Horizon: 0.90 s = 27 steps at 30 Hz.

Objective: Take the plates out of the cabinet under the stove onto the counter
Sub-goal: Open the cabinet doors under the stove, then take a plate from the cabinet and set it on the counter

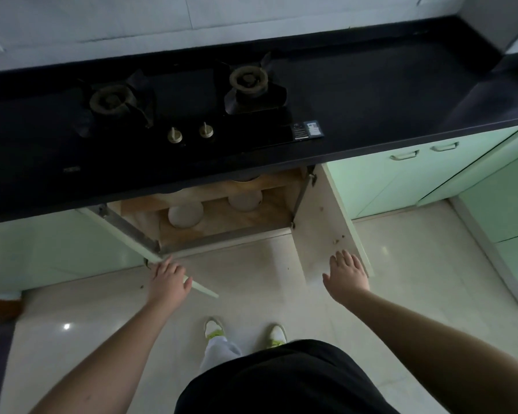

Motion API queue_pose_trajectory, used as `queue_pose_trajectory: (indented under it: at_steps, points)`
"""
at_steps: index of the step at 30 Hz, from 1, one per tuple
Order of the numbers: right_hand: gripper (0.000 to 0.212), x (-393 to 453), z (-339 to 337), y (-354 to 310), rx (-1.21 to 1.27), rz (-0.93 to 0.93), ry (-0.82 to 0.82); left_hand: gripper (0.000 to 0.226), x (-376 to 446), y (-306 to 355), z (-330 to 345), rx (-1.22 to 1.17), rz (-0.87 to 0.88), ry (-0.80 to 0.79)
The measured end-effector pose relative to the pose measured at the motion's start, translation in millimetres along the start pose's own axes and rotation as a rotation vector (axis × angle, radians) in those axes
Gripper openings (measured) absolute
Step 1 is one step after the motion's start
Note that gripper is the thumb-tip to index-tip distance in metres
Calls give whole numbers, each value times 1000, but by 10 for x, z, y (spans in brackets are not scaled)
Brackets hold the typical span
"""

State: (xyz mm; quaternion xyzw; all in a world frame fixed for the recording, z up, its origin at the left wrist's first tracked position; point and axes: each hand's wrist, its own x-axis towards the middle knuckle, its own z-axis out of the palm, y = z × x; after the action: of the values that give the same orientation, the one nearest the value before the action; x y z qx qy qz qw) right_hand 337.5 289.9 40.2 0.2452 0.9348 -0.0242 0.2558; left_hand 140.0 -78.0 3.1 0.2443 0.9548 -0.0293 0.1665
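Note:
The cabinet (222,231) under the black gas stove (186,106) stands open, both doors swung out. Inside, on the wooden floor, lie two white plates: one on the left (185,216) and one further right and back (245,201). My left hand (169,277) is closed over the outer edge of the left door (126,234). My right hand (346,274) rests flat with fingers spread against the inner face of the right door (320,210). Neither hand touches a plate.
The dark counter (371,94) runs left to right above the cabinet, with two stove knobs (190,132) near its front. Pale green cabinet fronts (401,180) with handles flank the opening. My feet (245,333) stand on the light tiled floor.

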Motion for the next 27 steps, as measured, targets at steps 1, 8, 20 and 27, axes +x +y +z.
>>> queue_pose_trajectory:
  at_steps: [1,8,20,27]
  points:
    - [63,16,-55,-46,11,-35,-9,39,-22,4,-13,29,-14,-19]
    - [60,-20,-304,-678,48,-199,21,50,-321,-195,-61,161,-25,-147]
    - [61,-466,-447,-2466,-54,-525,55,52,-1354,-1416,112,180,-86,-258]
    - [63,-642,-538,-3122,-70,-579,122,50,-1709,-1929,225,167,-191,-257]
